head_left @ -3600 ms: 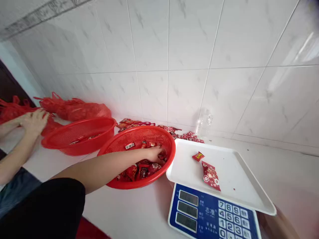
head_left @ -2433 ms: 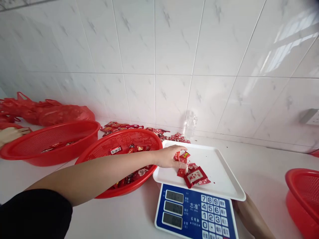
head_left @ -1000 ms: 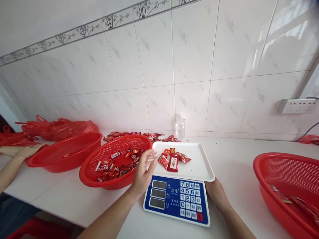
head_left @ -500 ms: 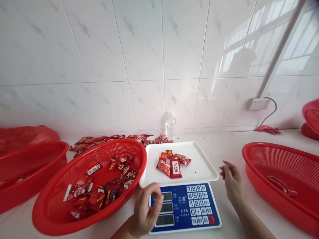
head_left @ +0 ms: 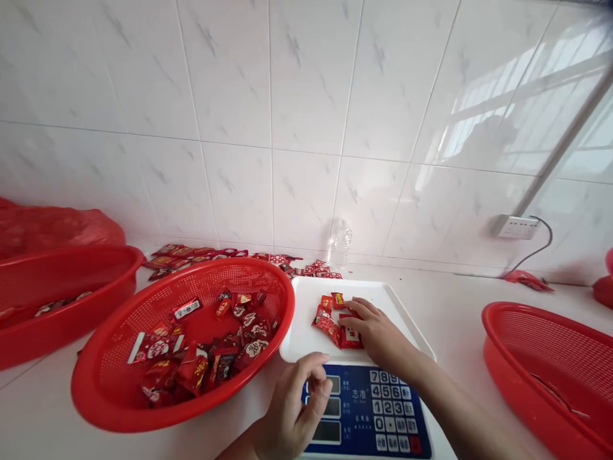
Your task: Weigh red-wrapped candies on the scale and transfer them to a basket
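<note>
My right hand (head_left: 376,329) is over the scale's white tray (head_left: 397,306), its fingers spread and resting on the wrapped candies. Under its fingertips is a red candy packet with a white label (head_left: 351,337), partly hidden. Beside that lie a patterned red packet (head_left: 327,326) and a small red and yellow one (head_left: 338,299). My left hand (head_left: 294,406) hovers at the left of the blue scale panel (head_left: 361,421), loosely curled. A gap shows between its thumb and forefinger, with nothing in it. It covers part of the displays.
A red basket (head_left: 96,377) of wrapped candies stands left of the scale, another red basket (head_left: 62,332) farther left. On the right is a third red basket (head_left: 517,377) with a few packets. Candy packets (head_left: 191,255) and a clear bottle (head_left: 340,244) lie along the tiled wall.
My right hand has moved left from beside the tray onto the candies. The left hand stays near the displays. The view has shifted a little.
</note>
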`<state>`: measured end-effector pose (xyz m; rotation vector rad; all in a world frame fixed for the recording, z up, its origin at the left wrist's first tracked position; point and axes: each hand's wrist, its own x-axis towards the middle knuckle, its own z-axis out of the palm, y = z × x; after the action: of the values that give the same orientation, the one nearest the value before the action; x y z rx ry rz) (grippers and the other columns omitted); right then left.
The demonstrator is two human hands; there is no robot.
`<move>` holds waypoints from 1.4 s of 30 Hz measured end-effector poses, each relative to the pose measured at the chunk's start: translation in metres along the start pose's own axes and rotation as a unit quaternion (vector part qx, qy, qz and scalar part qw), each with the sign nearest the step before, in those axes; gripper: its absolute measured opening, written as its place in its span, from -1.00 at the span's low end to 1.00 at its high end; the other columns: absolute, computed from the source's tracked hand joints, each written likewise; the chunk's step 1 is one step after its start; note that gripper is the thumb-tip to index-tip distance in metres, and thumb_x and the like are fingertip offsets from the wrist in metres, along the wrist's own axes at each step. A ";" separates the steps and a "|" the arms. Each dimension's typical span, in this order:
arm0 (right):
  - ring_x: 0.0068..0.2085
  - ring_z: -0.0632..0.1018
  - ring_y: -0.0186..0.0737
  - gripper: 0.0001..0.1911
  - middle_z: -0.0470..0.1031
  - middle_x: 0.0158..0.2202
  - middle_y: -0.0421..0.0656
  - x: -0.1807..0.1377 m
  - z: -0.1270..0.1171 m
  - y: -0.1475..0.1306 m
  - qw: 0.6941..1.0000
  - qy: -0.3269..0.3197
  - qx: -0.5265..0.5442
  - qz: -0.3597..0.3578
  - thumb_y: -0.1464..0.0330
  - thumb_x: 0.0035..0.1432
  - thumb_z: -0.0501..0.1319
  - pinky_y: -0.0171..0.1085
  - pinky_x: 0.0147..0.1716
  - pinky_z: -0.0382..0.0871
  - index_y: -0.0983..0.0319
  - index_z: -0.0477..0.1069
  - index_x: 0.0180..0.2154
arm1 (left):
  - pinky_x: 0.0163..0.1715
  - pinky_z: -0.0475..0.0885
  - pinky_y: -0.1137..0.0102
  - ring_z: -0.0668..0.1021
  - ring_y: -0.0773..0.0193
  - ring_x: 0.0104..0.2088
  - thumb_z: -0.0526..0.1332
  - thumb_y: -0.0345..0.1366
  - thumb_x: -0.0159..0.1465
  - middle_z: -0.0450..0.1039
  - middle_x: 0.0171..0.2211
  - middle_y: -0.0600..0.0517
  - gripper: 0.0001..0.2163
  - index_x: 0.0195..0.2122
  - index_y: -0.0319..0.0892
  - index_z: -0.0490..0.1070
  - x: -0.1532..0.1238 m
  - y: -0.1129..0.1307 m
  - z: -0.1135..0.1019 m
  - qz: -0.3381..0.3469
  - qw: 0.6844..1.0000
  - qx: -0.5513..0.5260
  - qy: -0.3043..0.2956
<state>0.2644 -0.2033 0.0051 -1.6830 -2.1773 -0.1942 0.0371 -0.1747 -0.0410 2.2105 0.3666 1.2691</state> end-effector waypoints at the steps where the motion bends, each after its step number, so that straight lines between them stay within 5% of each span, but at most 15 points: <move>1: 0.24 0.22 0.03 -0.57 0.31 0.18 -0.14 0.001 0.001 0.002 1.000 -0.002 -0.007 -0.001 0.57 0.19 0.05 0.02 0.06 0.30 0.06 0.47 -0.03 | -0.29 0.48 0.41 0.51 0.31 -0.40 0.09 -0.44 0.29 0.42 -0.41 0.09 -0.64 0.08 0.03 0.19 0.001 0.000 0.000 -0.008 1.000 -0.004 0.001; 8: 0.09 0.40 -0.04 -0.77 0.53 -0.09 -0.09 -0.005 0.000 0.003 0.996 0.086 -0.003 -0.022 0.49 0.28 0.05 -0.03 0.01 0.32 0.20 0.47 -0.22 | -0.32 0.42 0.45 0.47 0.36 -0.42 0.07 -0.41 0.33 0.39 -0.41 0.10 -0.79 -0.03 -0.06 0.27 0.006 0.003 0.003 -0.015 0.999 -0.004 -0.046; 14: -0.14 0.49 -0.12 -0.92 0.52 -0.32 -0.15 -0.030 -0.009 -0.058 0.966 0.257 0.015 -0.026 0.49 0.19 0.18 -0.06 -0.06 0.32 0.21 0.39 -0.31 | -0.32 0.46 0.43 0.51 0.29 -0.28 0.09 -0.30 0.35 0.42 -0.21 -0.03 -0.62 0.16 -0.09 0.06 0.010 0.011 0.009 -0.092 0.982 -0.162 -0.027; 18: -0.06 0.45 -0.08 -0.90 0.46 -0.15 -0.07 -0.045 0.002 -0.094 0.970 0.231 0.074 -0.015 0.52 0.19 0.17 -0.08 -0.09 0.33 0.20 0.37 -0.28 | -0.12 0.42 0.33 0.50 0.21 -0.16 0.12 -0.24 0.34 0.43 -0.13 -0.07 -0.66 0.12 -0.14 0.19 0.013 0.019 0.009 -0.085 0.975 -0.202 -0.050; 21: -0.09 0.46 -0.11 -0.92 0.39 -0.14 -0.05 -0.053 0.011 -0.099 0.957 0.236 0.168 0.031 0.44 0.22 0.20 -0.15 -0.17 0.38 0.19 0.37 -0.22 | -0.13 0.41 0.32 0.51 0.21 -0.17 -0.02 -0.13 0.40 0.44 -0.10 -0.10 -0.64 0.13 -0.16 0.24 0.014 0.020 0.008 -0.166 0.940 -0.292 -0.052; 26: -0.46 0.41 -0.36 -0.91 0.41 -0.38 -0.23 -0.064 0.013 -0.089 0.873 0.164 0.428 0.165 0.31 0.26 0.19 -0.36 -0.48 0.31 0.16 0.31 -0.23 | -0.47 0.34 0.42 0.42 0.33 -0.51 -0.12 0.05 0.38 0.45 -0.40 -0.01 -0.47 0.18 -0.19 0.26 0.014 0.019 0.008 -0.279 0.855 -0.433 -0.054; 29: -0.50 0.36 -0.41 -0.89 0.41 -0.46 -0.28 -0.067 0.010 -0.088 0.815 0.063 0.548 0.175 0.27 0.30 0.15 -0.41 -0.52 0.23 0.16 0.36 -0.28 | -0.53 0.26 0.46 0.34 0.36 -0.55 -0.07 0.06 0.37 0.36 -0.54 0.06 -0.48 0.14 -0.20 0.33 0.017 0.022 0.009 -0.296 0.851 -0.428 -0.061; 35: -0.52 0.30 -0.46 -0.82 0.42 -0.49 -0.30 -0.074 0.011 -0.089 0.746 0.023 0.643 0.169 0.32 0.32 0.13 -0.46 -0.55 0.17 0.16 0.39 -0.37 | -0.59 0.21 0.48 0.35 0.38 -0.58 -0.05 0.05 0.36 0.34 -0.57 0.06 -0.51 0.01 -0.24 0.41 0.022 0.031 0.007 -0.310 0.845 -0.420 -0.111; 42: -0.48 0.38 -0.44 -0.88 0.43 -0.48 -0.28 -0.082 0.008 -0.088 0.739 0.068 0.646 0.177 0.35 0.30 0.16 -0.47 -0.49 0.28 0.14 0.42 -0.33 | -0.60 0.22 0.51 0.32 0.43 -0.59 0.07 -0.06 0.35 0.29 -0.57 0.10 -0.68 -0.37 -0.22 0.33 0.024 0.030 0.006 -0.289 0.861 -0.409 -0.089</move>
<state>0.1960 -0.2981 -0.0227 -1.0515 -1.1599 1.0297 0.0533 -0.1892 -0.0090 1.3180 0.3037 0.6812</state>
